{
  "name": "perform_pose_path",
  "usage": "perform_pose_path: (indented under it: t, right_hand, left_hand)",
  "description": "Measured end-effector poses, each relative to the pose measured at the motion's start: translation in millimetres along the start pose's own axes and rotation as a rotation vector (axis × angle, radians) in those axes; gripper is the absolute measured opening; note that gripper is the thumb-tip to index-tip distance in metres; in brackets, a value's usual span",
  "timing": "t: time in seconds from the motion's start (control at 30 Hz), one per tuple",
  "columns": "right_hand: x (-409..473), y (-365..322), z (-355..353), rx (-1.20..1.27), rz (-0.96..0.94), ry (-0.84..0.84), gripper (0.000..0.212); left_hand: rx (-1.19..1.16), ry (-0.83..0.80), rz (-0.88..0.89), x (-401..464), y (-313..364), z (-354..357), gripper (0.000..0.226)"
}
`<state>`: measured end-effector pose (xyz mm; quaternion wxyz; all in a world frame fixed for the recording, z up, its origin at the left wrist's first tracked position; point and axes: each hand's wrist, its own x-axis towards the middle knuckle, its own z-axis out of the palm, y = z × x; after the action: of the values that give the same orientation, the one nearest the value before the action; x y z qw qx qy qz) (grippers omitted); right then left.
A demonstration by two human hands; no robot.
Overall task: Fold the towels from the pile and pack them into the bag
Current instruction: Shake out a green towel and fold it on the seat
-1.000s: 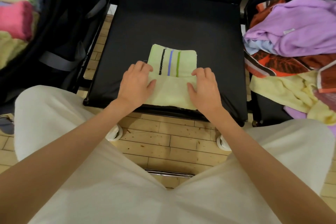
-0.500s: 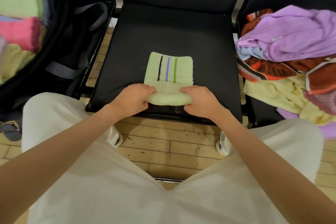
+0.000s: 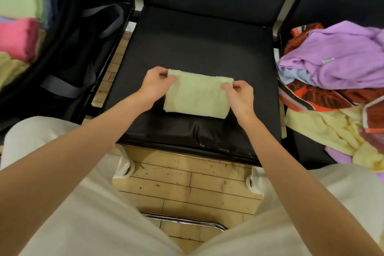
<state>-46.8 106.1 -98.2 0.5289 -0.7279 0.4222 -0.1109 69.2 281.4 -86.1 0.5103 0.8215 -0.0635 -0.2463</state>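
A pale green towel [image 3: 196, 94] lies folded into a small rectangle on the black seat of the middle chair [image 3: 197, 48]. My left hand [image 3: 154, 85] pinches its far left corner, and my right hand [image 3: 239, 93] pinches its far right corner. The striped end is folded under and hidden. A pile of unfolded towels [image 3: 336, 81], purple, orange-brown and yellow, sits on the chair to the right. The open black bag [image 3: 68, 52] stands on the left, with folded green, pink and yellow towels [image 3: 18, 16] inside.
The bag's grey straps [image 3: 108, 21] hang over the left chair's edge. My white-trousered legs [image 3: 72, 203] fill the foreground, and wooden floor [image 3: 187, 183] shows between them. A chrome chair bar [image 3: 187, 221] lies low in front of me.
Both hands took the towel's near edge and folded it forward over the striped end, which is now covered. The hands have moved from the near edge to the far corners.
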Motion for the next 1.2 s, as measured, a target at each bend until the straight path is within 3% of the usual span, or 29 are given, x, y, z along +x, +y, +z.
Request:
perform_pose_path:
  t: [0.2, 0.4, 0.57, 0.7, 0.83, 0.97, 1.07, 1.2]
  right_hand:
    - [28.5, 11.5, 16.8, -0.131, 0.039, -0.083, 0.018]
    - [36.3, 18.0, 26.9, -0.522, 0.008, -0.085, 0.030]
    - [12.7, 25.1, 31.9, -0.652, -0.027, -0.061, 0.027]
    - [-11.7, 10.2, 47.0, -0.699, -0.096, -0.046, 0.036]
    - [-32.3, -32.5, 73.5, -0.441, -0.128, -0.114, 0.031]
    - [-56.4, -91.8, 104.6, -0.226, -0.333, -0.172, 0.032]
    - [-76.2, -128.3, 133.5, -0.043, -0.418, -0.283, 0.042]
    - [-94.3, -169.5, 177.3, -0.042, -0.685, -0.410, 0.050]
  left_hand:
    - [0.029, 0.035, -0.121, 30.8, -13.3, 15.8, 0.048]
    - [0.527, 0.041, -0.095, 31.4, -26.4, 19.2, 0.053]
    - [0.784, -0.044, -0.096, 14.5, -28.9, 22.7, 0.048]
    - [0.655, 0.079, -0.114, 1.1, -33.3, 16.3, 0.044]
    - [0.232, 0.191, -0.134, -1.2, -28.5, -26.6, 0.045]
    - [-0.035, 0.314, -0.088, -2.3, -7.0, -109.2, 0.032]
    - [-0.034, 0.384, -0.019, -6.3, 3.7, -173.3, 0.012]
    - [0.100, 0.557, 0.094, -7.6, 12.6, -252.1, 0.009]
